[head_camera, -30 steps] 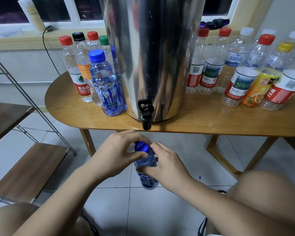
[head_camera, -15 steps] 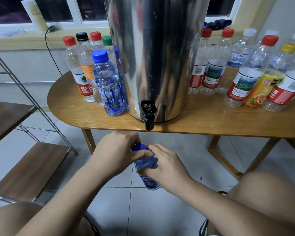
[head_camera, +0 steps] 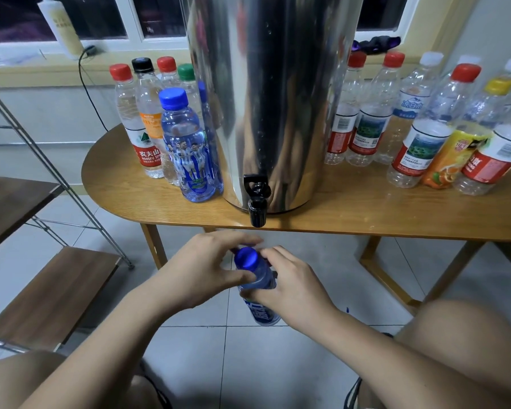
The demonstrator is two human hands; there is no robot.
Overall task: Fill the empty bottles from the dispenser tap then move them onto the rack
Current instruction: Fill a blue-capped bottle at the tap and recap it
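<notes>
We hold 1 blue bottle [head_camera: 261, 280] in the air below the tap [head_camera: 257, 202], just off the table [head_camera: 366, 214] edge, tilted with its cap [head_camera: 246, 258] toward us. The right hand [head_camera: 289, 287] is wrapped round the body. The left hand [head_camera: 201, 270] pinches the neck, thumb on the shoulder and fingers reaching behind the cap.

We judge this to be cap work. Whether the cap is coming off for filling or going on afterwards, we cannot tell, nor how full the bottle is. If it is coming off, the mouth must next sit straight under the tap. If it is on, the bottle goes to the rack [head_camera: 56, 284] at left.

Compared with 1 s ago, the left fingers have lifted off the cap, baring its top.
</notes>
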